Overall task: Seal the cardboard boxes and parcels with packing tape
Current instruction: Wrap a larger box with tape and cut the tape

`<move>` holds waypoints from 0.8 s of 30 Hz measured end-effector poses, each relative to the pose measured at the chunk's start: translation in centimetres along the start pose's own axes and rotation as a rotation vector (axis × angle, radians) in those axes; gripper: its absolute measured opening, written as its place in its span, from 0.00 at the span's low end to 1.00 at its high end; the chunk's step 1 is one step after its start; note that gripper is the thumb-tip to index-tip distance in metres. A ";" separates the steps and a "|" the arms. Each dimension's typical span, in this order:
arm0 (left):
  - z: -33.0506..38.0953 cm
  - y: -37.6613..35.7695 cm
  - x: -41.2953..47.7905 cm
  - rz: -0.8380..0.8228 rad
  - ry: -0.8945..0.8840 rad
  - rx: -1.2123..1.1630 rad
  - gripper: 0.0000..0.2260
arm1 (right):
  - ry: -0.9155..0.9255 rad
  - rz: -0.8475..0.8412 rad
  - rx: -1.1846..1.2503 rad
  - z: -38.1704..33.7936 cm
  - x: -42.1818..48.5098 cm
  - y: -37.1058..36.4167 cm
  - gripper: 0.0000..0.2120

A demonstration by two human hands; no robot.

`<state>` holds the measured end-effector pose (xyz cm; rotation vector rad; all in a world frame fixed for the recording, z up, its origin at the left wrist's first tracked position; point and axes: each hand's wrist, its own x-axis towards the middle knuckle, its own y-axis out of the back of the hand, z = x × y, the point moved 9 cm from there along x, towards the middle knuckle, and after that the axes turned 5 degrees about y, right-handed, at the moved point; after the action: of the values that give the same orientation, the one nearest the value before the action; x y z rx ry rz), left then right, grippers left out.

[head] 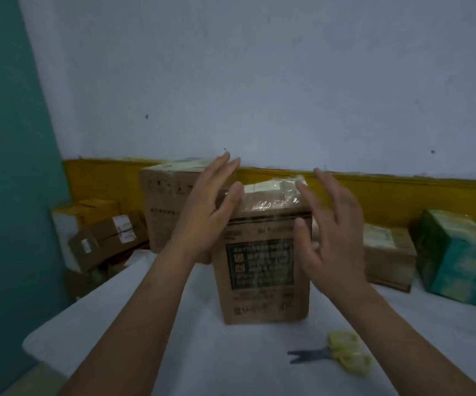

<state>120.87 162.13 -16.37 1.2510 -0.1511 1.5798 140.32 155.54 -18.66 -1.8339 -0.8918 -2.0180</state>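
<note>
nearest the camera, at 5 o'clock from the centre box, yellow-handled scissors [337, 357] are laid on the white table [145, 338], blades slightly parted, touched by nothing.

mid-table, the cardboard box [262, 270] is stood on end, printed face toward the camera. clear packing tape [271, 195] is seen over its top end and lapped down onto the front face, so the top seam is judged sealed. what's left on this box is judged to be pressing the tape edges down. the far side and bottom are hidden, so their status can't be told. no tape roll is seen.

left hand [205, 215]: at 9 o'clock of the box, fingers straight and spread, nothing gripped. the palm is laid by the left wall, thumb up at the top left corner.

right hand [331, 238]: at 3 o'clock, fingers spread and loosely bent, nothing held. the thumb tip is set on the front face just under the tape edge. contact of the other fingers can't be confirmed because of blur.

further back, a bigger taped box [168, 201] is seen at 11 o'clock, a heap of small parcels [99, 232] at 9 o'clock, a taped parcel [385, 252] and a green carton [459, 258] at 3 o'clock. seal state of the heap can't be told.
</note>
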 end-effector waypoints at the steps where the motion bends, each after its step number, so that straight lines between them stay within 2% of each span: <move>1: -0.3 -0.4 0.0 -0.012 0.026 -0.027 0.18 | 0.036 -0.076 -0.038 -0.8 -0.5 -0.9 0.23; 4: -0.9 -1.4 0.4 -0.028 0.151 -0.132 0.12 | 0.032 -0.258 -0.062 -0.8 -1.7 -3.5 0.26; 6: -1.3 -1.4 0.4 -0.011 0.222 -0.207 0.12 | 0.009 -0.309 -0.098 -0.1 -1.9 -4.2 0.26; 11: -3.5 -0.7 -1.0 -0.005 0.411 -0.372 0.15 | -0.040 -0.377 -0.117 1.2 -1.4 -5.0 0.25; 13: -4.1 -0.1 -2.3 0.005 0.468 -0.356 0.17 | -0.047 -0.398 -0.173 1.7 -1.2 -5.4 0.26; 16: -3.9 2.4 -5.9 0.134 0.506 -0.260 0.14 | -0.029 -0.346 -0.260 1.2 -0.7 -4.4 0.27; 20: -3.2 4.7 -15.7 0.348 0.679 -0.241 0.05 | 0.057 -0.188 -0.001 -3.8 -3.0 -1.8 0.19; 22: -3.0 4.7 -21.1 0.386 0.815 -0.251 0.03 | 0.180 -0.298 0.157 -7.4 -6.9 -2.5 0.14; 24: -3.4 3.6 -26.4 0.357 0.974 -0.235 0.04 | 0.264 -0.453 0.254 -10.1 -11.4 -3.7 0.12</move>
<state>112.89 145.95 -36.25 0.1848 0.0710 2.2361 131.94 150.05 -30.70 -1.2764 -1.5013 -2.2004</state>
